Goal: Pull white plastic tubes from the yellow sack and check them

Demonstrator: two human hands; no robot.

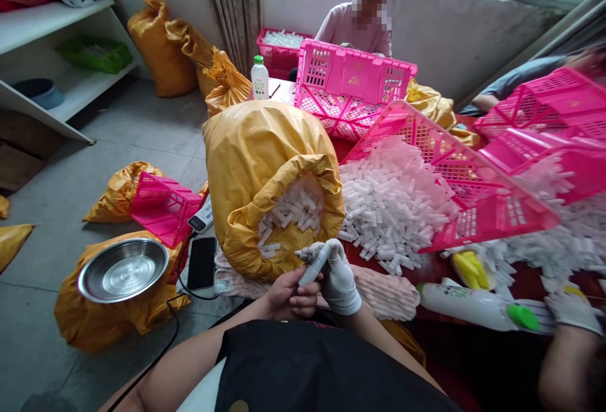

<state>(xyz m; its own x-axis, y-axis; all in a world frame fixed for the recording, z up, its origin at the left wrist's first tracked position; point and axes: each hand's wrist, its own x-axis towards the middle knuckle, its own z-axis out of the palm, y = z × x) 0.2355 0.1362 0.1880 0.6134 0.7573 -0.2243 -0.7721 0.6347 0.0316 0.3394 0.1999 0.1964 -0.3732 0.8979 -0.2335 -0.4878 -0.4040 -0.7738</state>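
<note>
My bare left hand (294,293) has its fingers curled around the lower end of a pale, tube-like piece (314,265). My right hand (343,281), in a white glove, closes on the upper end of the same piece, and the two hands touch. Just beyond them a yellow woven sack (269,141) lies with its rolled mouth facing me. Small white plastic pieces (296,207) are inside it. To the right, a large heap of similar white pieces (395,200) spills from a tipped pink basket (492,210).
A phone (201,263) and a steel bowl (124,270) on a yellow sack are at left. A white bottle (466,303) lies at right near another person's gloved hand (575,308). Across the table sits a person (355,24) behind a pink crate (355,84).
</note>
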